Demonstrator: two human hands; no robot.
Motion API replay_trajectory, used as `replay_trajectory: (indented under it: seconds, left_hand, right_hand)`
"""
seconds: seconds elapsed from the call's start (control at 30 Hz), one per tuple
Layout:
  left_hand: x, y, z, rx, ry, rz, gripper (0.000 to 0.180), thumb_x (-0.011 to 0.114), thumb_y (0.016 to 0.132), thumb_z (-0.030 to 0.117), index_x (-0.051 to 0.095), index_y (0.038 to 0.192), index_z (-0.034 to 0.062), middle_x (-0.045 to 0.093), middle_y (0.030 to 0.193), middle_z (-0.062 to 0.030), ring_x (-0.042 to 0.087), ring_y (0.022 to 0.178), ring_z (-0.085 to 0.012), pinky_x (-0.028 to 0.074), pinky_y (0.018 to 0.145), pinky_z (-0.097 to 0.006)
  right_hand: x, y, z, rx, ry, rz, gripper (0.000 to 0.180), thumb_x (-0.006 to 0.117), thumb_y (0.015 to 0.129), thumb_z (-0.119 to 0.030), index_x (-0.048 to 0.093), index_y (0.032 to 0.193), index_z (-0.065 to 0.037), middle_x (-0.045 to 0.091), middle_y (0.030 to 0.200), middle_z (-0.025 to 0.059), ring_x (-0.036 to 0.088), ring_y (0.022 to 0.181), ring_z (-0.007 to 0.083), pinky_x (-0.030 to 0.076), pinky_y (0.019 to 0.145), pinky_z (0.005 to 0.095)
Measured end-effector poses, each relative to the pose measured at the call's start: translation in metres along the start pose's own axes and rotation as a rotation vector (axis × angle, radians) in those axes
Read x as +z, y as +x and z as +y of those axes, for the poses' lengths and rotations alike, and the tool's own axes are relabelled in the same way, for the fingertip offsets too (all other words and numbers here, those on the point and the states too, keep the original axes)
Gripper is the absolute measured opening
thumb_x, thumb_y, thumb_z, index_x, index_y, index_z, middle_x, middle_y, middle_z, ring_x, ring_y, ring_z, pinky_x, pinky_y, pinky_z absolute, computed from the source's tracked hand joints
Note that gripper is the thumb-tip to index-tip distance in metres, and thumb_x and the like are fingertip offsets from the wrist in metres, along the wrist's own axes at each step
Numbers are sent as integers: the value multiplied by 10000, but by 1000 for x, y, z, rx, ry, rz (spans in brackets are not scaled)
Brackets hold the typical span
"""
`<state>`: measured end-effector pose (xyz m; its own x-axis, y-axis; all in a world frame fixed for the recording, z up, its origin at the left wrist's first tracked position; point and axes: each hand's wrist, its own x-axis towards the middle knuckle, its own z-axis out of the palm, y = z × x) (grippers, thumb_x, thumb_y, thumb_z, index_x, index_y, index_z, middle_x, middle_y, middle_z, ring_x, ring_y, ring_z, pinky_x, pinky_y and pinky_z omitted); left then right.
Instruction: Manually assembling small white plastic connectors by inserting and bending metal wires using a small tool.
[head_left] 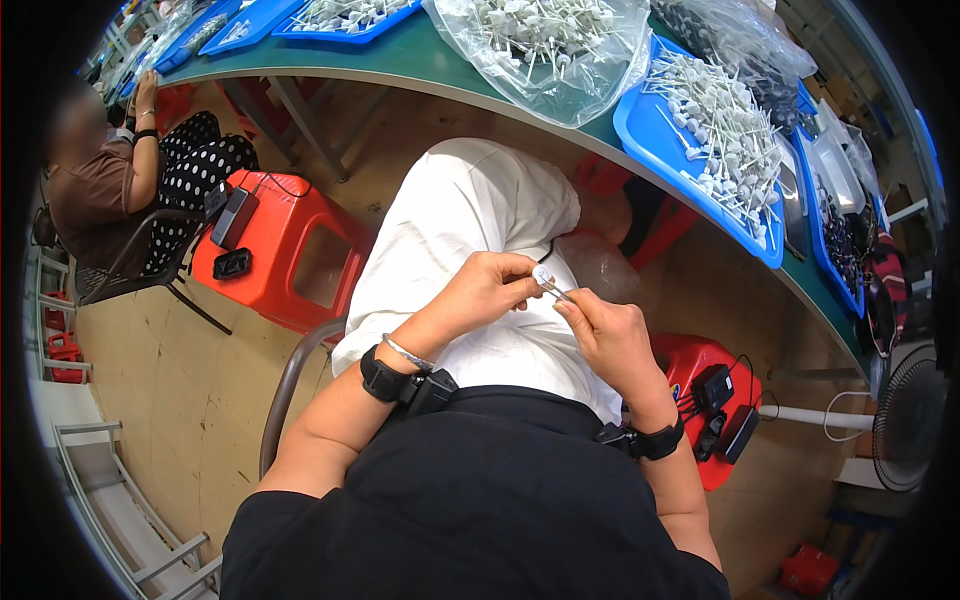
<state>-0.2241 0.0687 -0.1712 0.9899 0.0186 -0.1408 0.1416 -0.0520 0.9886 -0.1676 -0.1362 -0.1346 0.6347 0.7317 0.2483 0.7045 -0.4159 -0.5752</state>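
Above my lap, both hands meet at a small white-headed piece with a thin grey stem (544,276). My left hand (488,296) is closed in a pinch, thumb and forefinger against the white head. The stem end runs into my right hand (612,338), whose thumb and fingers are pressed together on it. Whether a slim tool lies along the stem, I cannot tell. Many similar white-headed pieces lie heaped in a blue tray (640,140) on the table at the right. More of them fill a clear plastic bag (590,98) on the table in front of me.
The green table (400,62) curves across the far side, holding more blue trays (345,36). Red stools stand at the left (262,270) and right (690,365), bearing black devices and cables. A fan (908,418) is at the right. Another person (105,190) sits at the far left.
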Motion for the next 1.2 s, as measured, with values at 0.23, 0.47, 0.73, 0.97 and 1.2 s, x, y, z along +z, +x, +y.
replay_trajectory:
  seconds: [0.23, 0.47, 0.73, 0.97, 1.2]
  left_hand:
    - [-2, -1, -1, -17, -58, -77, 209, 649, 973, 164, 732, 1095, 16, 667, 776, -1, 554, 660, -50, 466, 608, -209]
    - [-1, 0, -1, -5, -71, -120, 232, 635, 965, 207, 712, 895, -1, 593, 687, 18, 482, 626, -47, 402, 571, -234]
    - [-4, -2, 0, -41, -61, -188, 227, 639, 961, 205, 703, 941, -12, 569, 694, 27, 437, 639, -44, 374, 578, -231]
    - [-4, -3, 0, -71, -72, -197, 211, 627, 947, 183, 705, 925, -11, 571, 694, 36, 436, 639, -40, 365, 571, -237]
    - [-7, -1, -1, -112, -23, -240, 193, 636, 969, 170, 726, 1009, 3, 590, 722, 54, 452, 638, -21, 364, 570, -209]
  right_hand:
    - [-7, 1, -1, -71, -88, -33, 159, 669, 937, -198, 662, 886, -47, 554, 596, 146, 574, 498, 298, 414, 467, 387]
    - [-8, 2, 3, -194, -288, 30, 163, 701, 903, -221, 648, 870, -70, 596, 615, 72, 584, 504, 244, 422, 467, 362]
    - [-10, 3, 0, -286, -496, 58, 187, 741, 851, -250, 643, 867, -91, 474, 556, 31, 522, 473, 185, 394, 449, 338]
    - [-12, 3, -2, -323, -556, 59, 210, 707, 877, -280, 646, 946, -91, 469, 577, 14, 546, 507, 156, 419, 469, 317]
    - [-8, 2, -1, -348, -612, 97, 213, 706, 869, -280, 658, 954, -90, 468, 588, 9, 520, 522, 144, 419, 486, 312]
